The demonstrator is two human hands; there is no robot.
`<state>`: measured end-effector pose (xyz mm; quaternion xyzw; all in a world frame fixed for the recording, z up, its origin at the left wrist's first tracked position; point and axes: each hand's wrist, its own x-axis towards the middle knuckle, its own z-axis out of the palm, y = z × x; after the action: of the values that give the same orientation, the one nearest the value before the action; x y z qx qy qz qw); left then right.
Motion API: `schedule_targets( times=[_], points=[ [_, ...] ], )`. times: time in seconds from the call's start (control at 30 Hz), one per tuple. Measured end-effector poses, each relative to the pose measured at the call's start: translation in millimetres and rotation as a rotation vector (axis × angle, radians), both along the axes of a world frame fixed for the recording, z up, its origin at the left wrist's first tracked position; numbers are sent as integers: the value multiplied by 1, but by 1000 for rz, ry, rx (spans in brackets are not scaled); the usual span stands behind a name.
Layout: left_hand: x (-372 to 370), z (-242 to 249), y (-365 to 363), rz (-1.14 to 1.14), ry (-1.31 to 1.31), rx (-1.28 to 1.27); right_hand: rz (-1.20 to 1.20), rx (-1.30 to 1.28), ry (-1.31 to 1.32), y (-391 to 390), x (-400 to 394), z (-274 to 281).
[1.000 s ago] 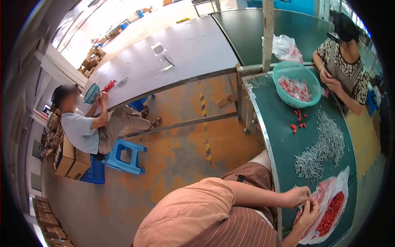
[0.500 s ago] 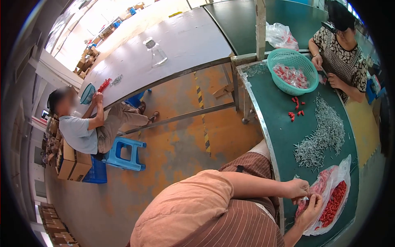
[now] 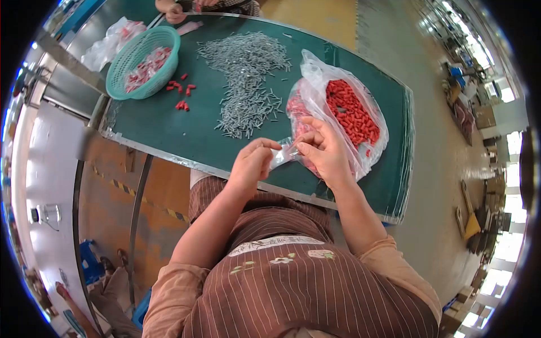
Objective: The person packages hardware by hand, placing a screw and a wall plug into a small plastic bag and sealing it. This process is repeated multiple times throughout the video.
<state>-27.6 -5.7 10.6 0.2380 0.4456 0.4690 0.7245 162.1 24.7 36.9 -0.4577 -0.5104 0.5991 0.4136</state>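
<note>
My left hand (image 3: 252, 163) is over the near edge of the green table, its fingers pinched on a small clear plastic bag (image 3: 280, 156). Close to its right, my right hand (image 3: 325, 151) has thumb and index finger together at the bag's other side; whether something small is between them is too fine to make out. Just beyond the hands lies a large clear bag of red plugs (image 3: 352, 115), with pinkish filled packets (image 3: 297, 107) along its left side. A heap of grey screws (image 3: 248, 73) spreads over the table's middle.
A turquoise basket (image 3: 143, 65) of filled packets stands at the table's left end, with loose red plugs (image 3: 182, 105) beside it. A co-worker's hand (image 3: 176, 13) shows at the far edge. Another person's legs (image 3: 112, 293) are at lower left, beside a grey table (image 3: 53, 163).
The view has swung right and down onto the green table. My hands have moved slightly apart, and the small bag now shows between them.
</note>
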Motion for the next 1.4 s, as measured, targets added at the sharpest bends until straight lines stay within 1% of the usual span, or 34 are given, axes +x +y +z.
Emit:
schedule_targets(
  times=[0.13, 0.23, 0.27, 0.37, 0.47, 0.6, 0.67, 0.7, 0.73, 0.77, 0.83, 0.97, 1.0, 1.07, 1.17, 1.3, 1.4],
  points=[
    [3, 32, 5, -37, 379, 193, 78, 29, -138, 3, 4, 5],
    [4, 22, 11, -126, 548, 331, 111, 76, -213, 3, 4, 11],
    [3, 25, 7, -183, 555, 296, 118, 110, -245, 3, 2, 14],
    [7, 10, 6, -145, 510, 288, 134, 168, -289, 2, 0, 10],
    [5, 8, 7, -160, 569, 224, 156, 186, -303, 2, -2, 10],
    [5, 11, 6, -130, 439, 91, 160, 230, -268, 3, -5, 4],
    [6, 13, 7, -76, 336, 2, -18, 677, -566, 9, -7, 6],
    [5, 13, 8, -58, 315, 7, -116, 895, -710, 9, -8, 7],
    [4, 13, 6, -45, 291, 3, -143, 896, -725, 6, -8, 15],
    [5, 11, 5, -34, 265, -2, -73, 795, -677, 2, -10, 18],
    [6, 6, 4, -31, 330, 48, 58, 585, -583, -7, -13, 18],
    [11, -4, 2, -20, 496, 204, 124, 342, -545, -9, -18, 13],
    [11, -6, 1, -13, 544, 243, 121, 340, -545, -9, -19, 12],
    [11, -5, -1, -20, 580, 241, 112, 334, -543, -8, -18, 8],
    [12, -1, -3, -36, 620, 252, 153, 245, -562, -6, -16, 8],
    [13, -3, -3, -30, 630, 238, 147, 173, -478, -4, -15, 1],
    [11, -8, -2, -33, 464, 177, 124, 123, -416, -5, -12, -4]
  ],
)
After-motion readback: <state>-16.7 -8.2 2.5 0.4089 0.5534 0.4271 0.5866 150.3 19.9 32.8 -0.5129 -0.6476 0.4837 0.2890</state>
